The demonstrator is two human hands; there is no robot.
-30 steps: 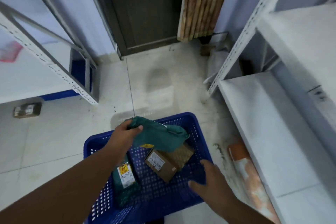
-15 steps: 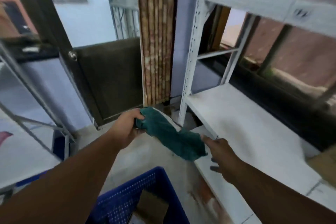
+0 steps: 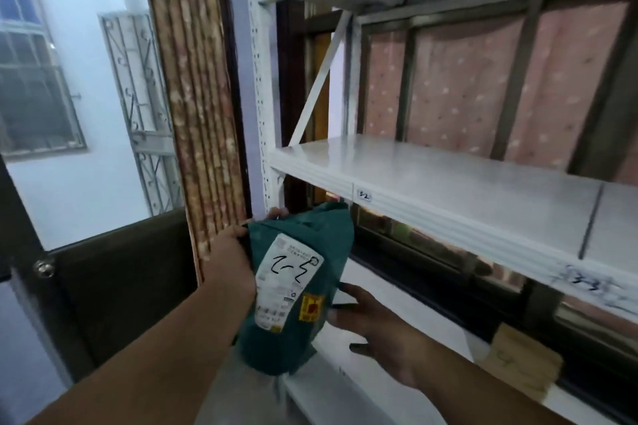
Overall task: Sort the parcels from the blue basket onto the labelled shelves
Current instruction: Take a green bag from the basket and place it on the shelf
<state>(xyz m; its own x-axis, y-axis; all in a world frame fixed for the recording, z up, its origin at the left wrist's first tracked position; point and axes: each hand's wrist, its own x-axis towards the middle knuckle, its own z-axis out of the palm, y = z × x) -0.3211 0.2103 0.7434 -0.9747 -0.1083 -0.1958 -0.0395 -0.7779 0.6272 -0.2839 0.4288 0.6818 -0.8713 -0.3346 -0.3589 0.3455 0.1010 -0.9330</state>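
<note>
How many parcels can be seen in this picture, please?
2. A green parcel is held up in front of the shelves, the left hand gripping it and the right hand at its lower edge. A brown cardboard box sits on the lower shelf. Others may be out of view.

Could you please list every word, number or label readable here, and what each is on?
"2-3", it seems, handwritten on the parcel's white label.
"3-2", roughly, on the shelf-edge tag.
Further shelf-edge writing: blurred.
Label's small print, yellow sticker: unreadable.
</note>
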